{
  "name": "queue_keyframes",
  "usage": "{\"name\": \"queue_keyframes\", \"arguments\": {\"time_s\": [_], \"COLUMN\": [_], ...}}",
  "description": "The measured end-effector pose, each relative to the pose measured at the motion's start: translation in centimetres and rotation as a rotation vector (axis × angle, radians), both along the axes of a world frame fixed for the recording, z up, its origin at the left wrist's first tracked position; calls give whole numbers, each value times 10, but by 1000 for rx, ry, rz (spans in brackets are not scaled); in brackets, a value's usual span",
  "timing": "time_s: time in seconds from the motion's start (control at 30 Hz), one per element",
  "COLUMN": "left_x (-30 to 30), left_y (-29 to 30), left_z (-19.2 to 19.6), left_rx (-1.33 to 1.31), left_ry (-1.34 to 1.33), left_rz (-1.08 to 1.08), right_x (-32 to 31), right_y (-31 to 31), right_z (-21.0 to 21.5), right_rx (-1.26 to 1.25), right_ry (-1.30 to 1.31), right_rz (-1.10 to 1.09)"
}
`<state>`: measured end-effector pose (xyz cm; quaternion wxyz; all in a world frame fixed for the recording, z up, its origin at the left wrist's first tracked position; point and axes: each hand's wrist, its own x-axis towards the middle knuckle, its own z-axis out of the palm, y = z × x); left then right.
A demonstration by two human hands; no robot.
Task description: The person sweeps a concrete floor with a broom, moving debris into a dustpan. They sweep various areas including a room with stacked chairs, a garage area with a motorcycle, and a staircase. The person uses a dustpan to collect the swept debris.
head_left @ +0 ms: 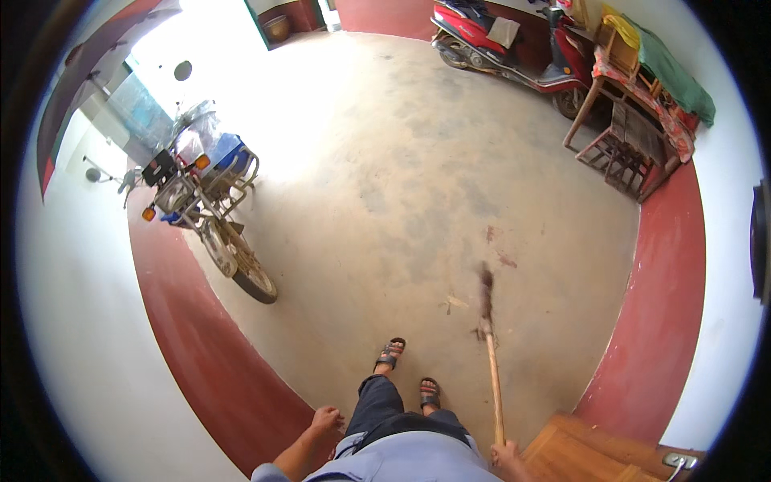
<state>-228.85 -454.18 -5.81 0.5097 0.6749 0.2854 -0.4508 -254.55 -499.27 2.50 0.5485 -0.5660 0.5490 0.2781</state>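
Observation:
My right hand [506, 455] is wrapped round the wooden handle of a broom [495, 386], low at the right by my body. The handle slopes forward, and its dark, slightly blurred head [486, 296] is at the floor ahead of my feet. Bits of debris [456, 302] lie beside the head, with reddish marks just beyond. At the lower left my left hand [328, 419] hangs near my hip, fingers curled in, with nothing seen in it.
A motorcycle [213, 205] stands at the left. Far right is a red scooter [514, 48], beside a wooden table [598, 88] with a stool [634, 132] under it. A wooden furniture top [578, 454] is close to my right hand. Red-and-white walls [666, 265] bound the concrete floor [385, 161].

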Motion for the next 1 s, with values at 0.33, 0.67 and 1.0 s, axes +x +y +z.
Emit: {"name": "queue_keyframes", "arguments": {"time_s": [0.33, 0.67, 1.0], "left_x": [217, 285, 290], "left_y": [-53, 12, -73], "left_z": [36, 37, 87], "left_rx": [-27, 229, 255], "left_ry": [-18, 133, -21], "left_rz": [-237, -464, -616], "right_x": [-9, 181, 426], "right_y": [164, 140, 44], "right_z": [13, -131, -59], "right_rx": [184, 842, 746], "right_ry": [190, -442, -567], "right_rz": [-899, -1535, -1084]}}
